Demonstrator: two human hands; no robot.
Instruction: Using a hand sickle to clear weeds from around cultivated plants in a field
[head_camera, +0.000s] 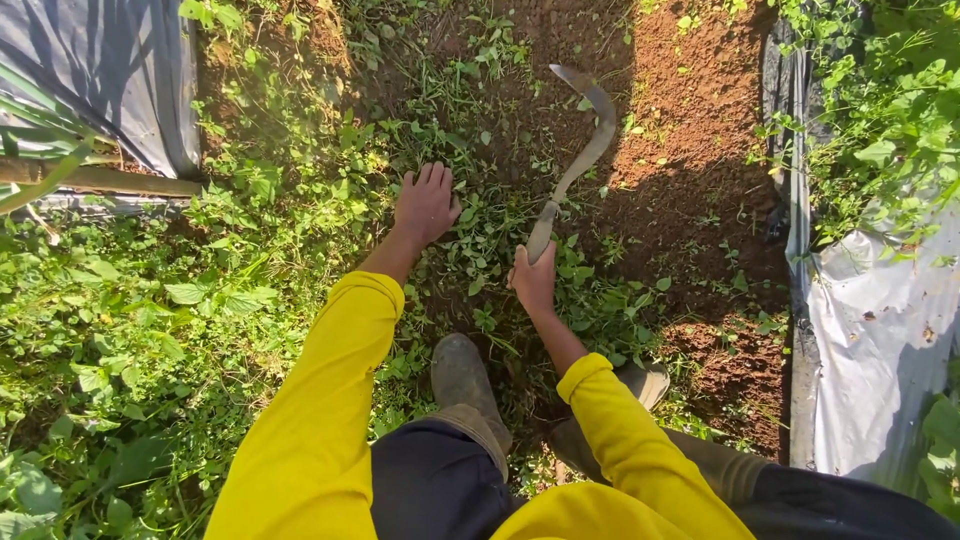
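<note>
From the head camera, your right hand (533, 282) is closed around the handle of a curved sickle (580, 152), its blade raised over the bare red soil (690, 130). Your left hand (425, 203) reaches down with fingers spread, pressing into the low green weeds (300, 230) just beside the sickle.

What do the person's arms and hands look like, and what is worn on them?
Both arms wear long, bright yellow sleeves with gathered cuffs ending at the wrists. The left hand and right hand are bare, with no gloves, rings or watch visible.
</note>
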